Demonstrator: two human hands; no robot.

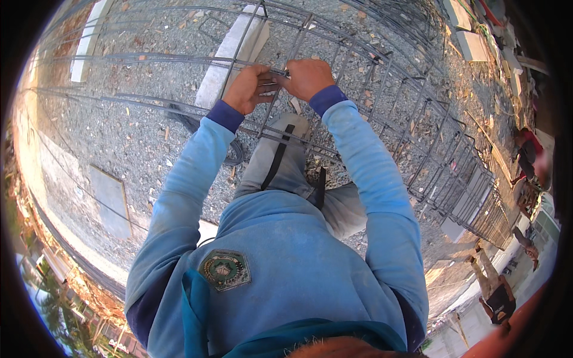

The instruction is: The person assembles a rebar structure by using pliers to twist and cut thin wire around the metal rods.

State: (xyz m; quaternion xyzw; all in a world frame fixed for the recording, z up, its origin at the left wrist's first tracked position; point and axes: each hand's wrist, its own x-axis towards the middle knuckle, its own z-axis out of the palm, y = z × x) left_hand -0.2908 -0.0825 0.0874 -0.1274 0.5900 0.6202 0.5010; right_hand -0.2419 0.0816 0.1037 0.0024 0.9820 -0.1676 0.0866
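My left hand [246, 89] and my right hand [308, 79] meet at a crossing of steel bars in a rebar cage [376, 89]. The left fingers are bent around a stirrup [271, 109], their tips touching or nearly touching the right hand. Curled closed, my right hand has its thumb pointing toward the left fingers. Whatever small thing is pinched between the hands is hidden. Long rebar rods [161, 58] run out to the left from this spot. Just under the hands is my bent knee [289, 126], in grey trousers, beside the cage.
A pale concrete block [230, 59] lies beneath the rods, with another long block [89, 42] farther left. Gravel [161, 30] covers the ground. A flat grey board [111, 200] lies at left. The cage extends to the right, where people [496, 292] are near the edge.
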